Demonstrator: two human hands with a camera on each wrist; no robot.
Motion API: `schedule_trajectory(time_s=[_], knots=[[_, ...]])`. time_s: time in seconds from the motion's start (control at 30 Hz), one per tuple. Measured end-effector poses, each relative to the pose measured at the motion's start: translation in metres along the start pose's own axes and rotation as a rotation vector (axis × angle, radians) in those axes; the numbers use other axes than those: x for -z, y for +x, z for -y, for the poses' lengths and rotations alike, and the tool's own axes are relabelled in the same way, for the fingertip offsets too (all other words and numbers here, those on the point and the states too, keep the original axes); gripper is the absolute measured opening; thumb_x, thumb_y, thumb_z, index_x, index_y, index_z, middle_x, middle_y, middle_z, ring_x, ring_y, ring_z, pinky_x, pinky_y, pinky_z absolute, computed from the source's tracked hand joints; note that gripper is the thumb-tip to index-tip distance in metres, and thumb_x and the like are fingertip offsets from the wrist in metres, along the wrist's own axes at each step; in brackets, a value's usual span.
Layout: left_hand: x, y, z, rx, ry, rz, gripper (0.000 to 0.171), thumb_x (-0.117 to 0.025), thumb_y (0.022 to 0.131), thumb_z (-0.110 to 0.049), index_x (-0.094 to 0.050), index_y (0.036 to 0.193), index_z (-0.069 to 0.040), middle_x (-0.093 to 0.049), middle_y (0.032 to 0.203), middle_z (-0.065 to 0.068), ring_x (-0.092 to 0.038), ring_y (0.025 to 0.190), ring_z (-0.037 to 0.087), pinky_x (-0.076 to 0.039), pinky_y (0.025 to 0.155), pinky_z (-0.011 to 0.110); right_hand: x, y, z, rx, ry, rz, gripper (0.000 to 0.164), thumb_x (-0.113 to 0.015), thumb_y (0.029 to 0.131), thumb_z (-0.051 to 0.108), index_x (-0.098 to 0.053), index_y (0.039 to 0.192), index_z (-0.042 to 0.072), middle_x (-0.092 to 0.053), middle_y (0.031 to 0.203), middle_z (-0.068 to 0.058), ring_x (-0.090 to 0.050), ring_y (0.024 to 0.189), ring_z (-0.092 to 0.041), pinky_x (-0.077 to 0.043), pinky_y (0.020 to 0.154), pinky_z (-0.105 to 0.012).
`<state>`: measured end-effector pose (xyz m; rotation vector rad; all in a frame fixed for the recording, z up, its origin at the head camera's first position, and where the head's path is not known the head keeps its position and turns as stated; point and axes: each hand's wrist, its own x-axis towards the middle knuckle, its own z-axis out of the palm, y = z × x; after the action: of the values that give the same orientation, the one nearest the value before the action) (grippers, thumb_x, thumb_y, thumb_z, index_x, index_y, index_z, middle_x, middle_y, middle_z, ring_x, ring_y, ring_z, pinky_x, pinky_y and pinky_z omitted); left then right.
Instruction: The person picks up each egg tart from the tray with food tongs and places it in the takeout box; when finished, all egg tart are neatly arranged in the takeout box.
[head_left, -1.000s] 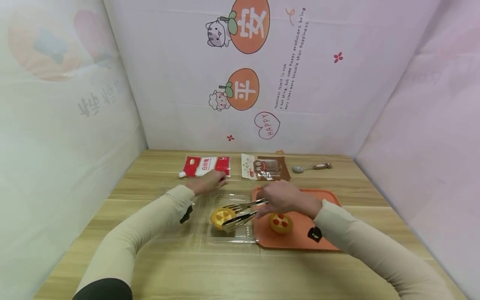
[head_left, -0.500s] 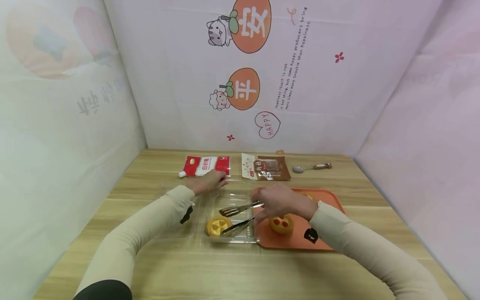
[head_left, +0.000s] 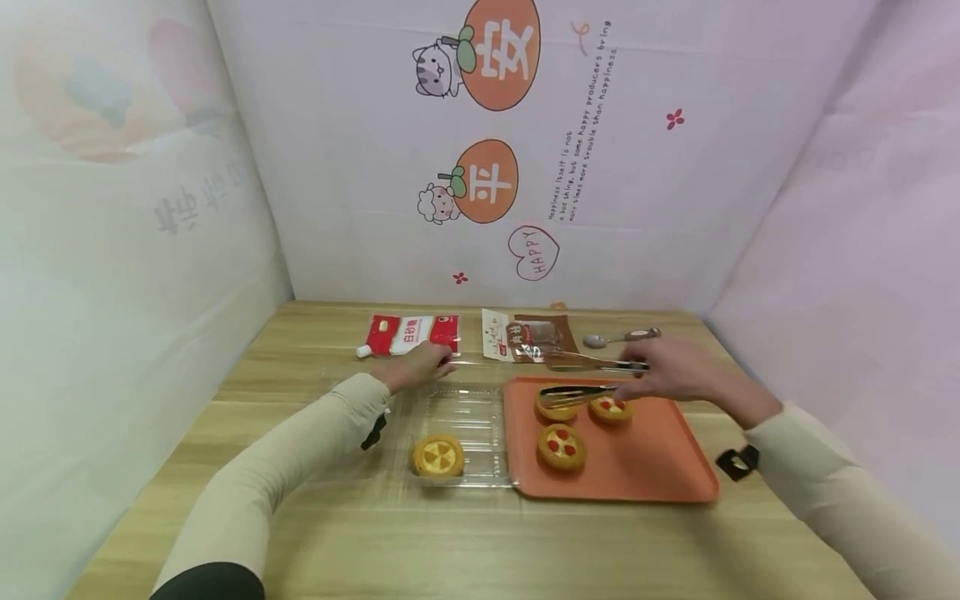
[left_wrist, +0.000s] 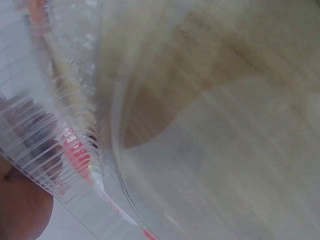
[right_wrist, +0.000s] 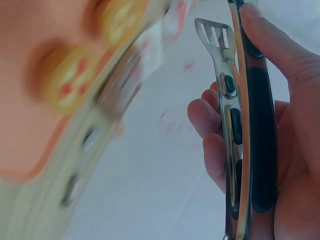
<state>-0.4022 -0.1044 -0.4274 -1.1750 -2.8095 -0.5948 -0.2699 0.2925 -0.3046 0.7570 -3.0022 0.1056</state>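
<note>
In the head view my right hand (head_left: 678,371) grips metal tongs (head_left: 581,393) above the back of an orange tray (head_left: 637,467). The tong arms stand apart with nothing between their tips; the right wrist view shows thumb and fingers around the black-padded handles (right_wrist: 261,135). Several tarts lie on the tray, including one with red pieces (head_left: 561,447); the tongs partly cover another tart (head_left: 555,414). A yellow tart (head_left: 438,457) sits in the near left corner of a clear plastic box (head_left: 480,417). My left hand (head_left: 416,367) pinches the box's clear plastic at the back.
Behind the box lies a red and white sugar bag (head_left: 412,332). Right of it are a brown packet (head_left: 536,335) and a spoon (head_left: 622,337). White printed cloth walls (head_left: 360,208) enclose the wooden table (head_left: 375,542) at the back and sides.
The tongs have let go of the yellow tart, which now lies nearer the box's front. My right hand has carried the tongs right and back, over the tray. My left hand has stayed put.
</note>
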Motion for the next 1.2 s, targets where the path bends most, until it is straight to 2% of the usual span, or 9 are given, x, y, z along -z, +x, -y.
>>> schedule_trajectory(time_s=[0.03,0.2,0.33,0.4,0.7,0.8,0.9,1.07,1.2], knots=[[-0.001,0.001,0.000,-0.005,0.003,0.003,0.015,-0.063,0.096,-0.015,-0.063,0.085,-0.005,-0.055,0.070,-0.001,-0.048,0.063,0.009,-0.043,0.060,0.022,-0.001,-0.008,-0.011,-0.025,-0.002,-0.001,0.071,-0.071,0.070,0.072,-0.070,0.106,0.011,-0.067,0.087,0.002,-0.056,0.072,-0.011,-0.047,0.061,-0.034],[-0.005,0.001,-0.001,0.017,-0.011,0.029,0.015,-0.062,0.097,-0.017,-0.064,0.087,-0.006,-0.056,0.070,-0.002,-0.049,0.063,0.009,-0.044,0.061,0.021,-0.011,-0.049,-0.051,-0.137,-0.012,0.009,0.069,-0.071,0.072,0.070,-0.070,0.103,0.008,-0.066,0.087,0.002,-0.058,0.073,-0.012,-0.047,0.061,-0.037],[-0.005,-0.001,-0.002,0.030,-0.015,0.033,0.015,-0.062,0.097,-0.015,-0.064,0.086,-0.005,-0.054,0.069,-0.002,-0.048,0.062,0.010,-0.043,0.060,0.022,-0.020,-0.070,-0.068,-0.192,-0.008,0.021,0.063,-0.074,0.072,0.067,-0.070,0.099,0.010,-0.062,0.080,0.006,-0.053,0.067,-0.009,-0.043,0.056,-0.033],[-0.004,-0.002,-0.002,0.039,-0.007,0.027,0.016,-0.061,0.098,-0.015,-0.063,0.085,-0.006,-0.052,0.068,-0.002,-0.047,0.062,0.010,-0.042,0.059,0.022,-0.025,-0.075,-0.074,-0.192,-0.005,0.025,0.061,-0.075,0.072,0.064,-0.070,0.098,0.009,-0.063,0.080,0.006,-0.052,0.067,-0.009,-0.043,0.056,-0.034],[-0.001,0.000,0.000,0.070,0.003,0.024,0.015,-0.061,0.098,-0.018,-0.063,0.087,-0.009,-0.055,0.072,-0.001,-0.050,0.065,0.010,-0.044,0.062,0.023,-0.051,-0.066,-0.088,-0.193,-0.046,0.061,0.064,-0.075,0.072,0.063,-0.070,0.101,0.007,-0.068,0.087,0.001,-0.059,0.071,-0.014,-0.047,0.059,-0.038],[-0.002,0.002,0.001,0.061,-0.002,0.025,0.014,-0.061,0.098,-0.018,-0.064,0.088,-0.009,-0.056,0.072,-0.002,-0.051,0.065,0.010,-0.045,0.062,0.023,-0.059,-0.062,-0.089,-0.170,-0.033,0.048,0.061,-0.075,0.073,0.063,-0.070,0.101,0.008,-0.069,0.089,-0.001,-0.060,0.072,-0.015,-0.048,0.061,-0.040],[-0.004,0.002,0.000,0.038,-0.005,0.024,0.014,-0.061,0.098,-0.017,-0.064,0.089,-0.007,-0.056,0.072,-0.002,-0.050,0.065,0.010,-0.044,0.062,0.022,-0.063,-0.061,-0.088,-0.150,-0.017,0.027,0.054,-0.076,0.073,0.059,-0.070,0.095,0.011,-0.067,0.083,0.003,-0.057,0.068,-0.012,-0.046,0.060,-0.037],[-0.004,0.000,-0.003,0.029,-0.005,0.018,0.013,-0.061,0.097,-0.014,-0.064,0.088,-0.005,-0.055,0.071,-0.001,-0.049,0.064,0.011,-0.044,0.061,0.023,-0.063,-0.061,-0.088,-0.131,0.007,0.021,0.046,-0.077,0.075,0.056,-0.068,0.089,0.013,-0.061,0.075,0.008,-0.050,0.063,-0.009,-0.041,0.057,-0.033],[-0.001,-0.002,-0.004,0.026,0.002,0.003,0.013,-0.062,0.097,-0.013,-0.064,0.087,-0.005,-0.054,0.070,0.000,-0.048,0.064,0.012,-0.043,0.061,0.024,-0.048,-0.054,-0.083,-0.138,0.026,0.019,0.047,-0.075,0.076,0.057,-0.068,0.090,0.013,-0.061,0.075,0.007,-0.051,0.064,-0.009,-0.042,0.056,-0.032]])
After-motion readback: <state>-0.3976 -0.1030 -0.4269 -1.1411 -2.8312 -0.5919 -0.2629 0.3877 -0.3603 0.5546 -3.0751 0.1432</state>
